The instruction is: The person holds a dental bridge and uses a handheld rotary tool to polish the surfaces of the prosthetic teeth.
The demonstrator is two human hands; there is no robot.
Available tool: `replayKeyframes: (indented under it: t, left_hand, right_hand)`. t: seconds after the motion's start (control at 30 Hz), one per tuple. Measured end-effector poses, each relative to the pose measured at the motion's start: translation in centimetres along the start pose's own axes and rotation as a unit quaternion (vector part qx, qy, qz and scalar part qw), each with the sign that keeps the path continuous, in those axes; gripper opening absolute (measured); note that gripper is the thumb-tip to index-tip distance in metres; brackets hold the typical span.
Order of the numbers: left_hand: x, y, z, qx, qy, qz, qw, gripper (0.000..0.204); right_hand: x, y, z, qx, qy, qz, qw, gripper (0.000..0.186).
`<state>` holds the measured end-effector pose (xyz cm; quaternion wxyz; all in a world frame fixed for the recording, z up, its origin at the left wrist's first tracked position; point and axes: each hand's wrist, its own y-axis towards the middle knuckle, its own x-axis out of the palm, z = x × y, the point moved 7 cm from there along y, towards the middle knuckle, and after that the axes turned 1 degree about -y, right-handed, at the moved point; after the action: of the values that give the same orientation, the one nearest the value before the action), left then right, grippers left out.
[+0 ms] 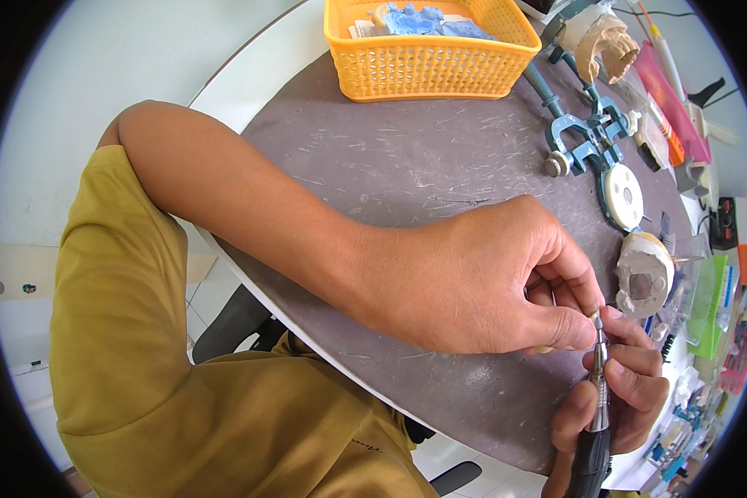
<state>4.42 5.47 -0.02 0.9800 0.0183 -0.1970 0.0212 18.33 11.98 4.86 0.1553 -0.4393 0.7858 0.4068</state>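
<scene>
My left hand reaches across from the left, thumb and fingertips pinched together. What it pinches is too small and too covered to make out. At the lower right, my right hand is wrapped around a rotary handpiece with a metal front and a black rear body. The handpiece points upward, and its small grey tip is right at my left fingertips. My two hands are close together, right fingers beside the left thumb. Just beyond them sits a whitish plaster cast.
A yellow perforated basket holding blue moulded pieces stands at the far side of the scratched grey-brown tabletop. A blue-green dental articulator lies at the far right, a beige plaster jaw model by it. Pink and green containers and small tools crowd the right edge.
</scene>
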Motion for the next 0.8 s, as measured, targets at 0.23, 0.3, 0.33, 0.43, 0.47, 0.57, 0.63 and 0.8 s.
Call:
replayKeyframes:
  t: [0.23, 0.3, 0.33, 0.43, 0.47, 0.57, 0.63, 0.8]
  left_hand:
    - [0.00, 0.10, -0.05, 0.000, -0.007, -0.005, 1.000, 0.022]
    - [-0.02, 0.05, -0.09, -0.003, -0.005, -0.004, 1.000, 0.022]
    - [-0.01, 0.06, -0.08, -0.004, -0.003, -0.005, 1.000, 0.022]
    - [-0.01, 0.12, 0.01, 0.003, 0.005, -0.008, 1.000, 0.022]
    - [-0.05, 0.13, 0.01, 0.005, 0.007, -0.008, 1.000, 0.022]
    - [-0.07, 0.10, 0.09, 0.012, 0.010, -0.007, 1.000, 0.023]
    - [-0.06, 0.09, 0.12, 0.012, 0.009, -0.009, 1.000, 0.023]
    - [0.04, 0.12, 0.09, 0.005, 0.000, -0.008, 1.000, 0.022]
  right_hand:
    - [0.06, 0.03, 0.07, -0.002, -0.003, -0.001, 1.000, 0.029]
    - [0.09, 0.07, -0.01, -0.013, -0.010, -0.012, 1.000, 0.029]
    - [0.04, 0.08, -0.01, -0.009, -0.010, -0.010, 1.000, 0.029]
    - [-0.02, 0.06, 0.01, 0.000, -0.008, -0.002, 1.000, 0.030]
    - [0.00, 0.04, 0.10, 0.002, -0.006, 0.003, 1.000, 0.030]
    - [-0.05, -0.01, 0.10, 0.015, -0.003, 0.007, 1.000, 0.030]
    - [-0.05, 0.00, 0.05, 0.013, -0.002, 0.006, 1.000, 0.030]
    - [-0.02, 0.08, 0.04, -0.005, -0.001, -0.001, 1.000, 0.030]
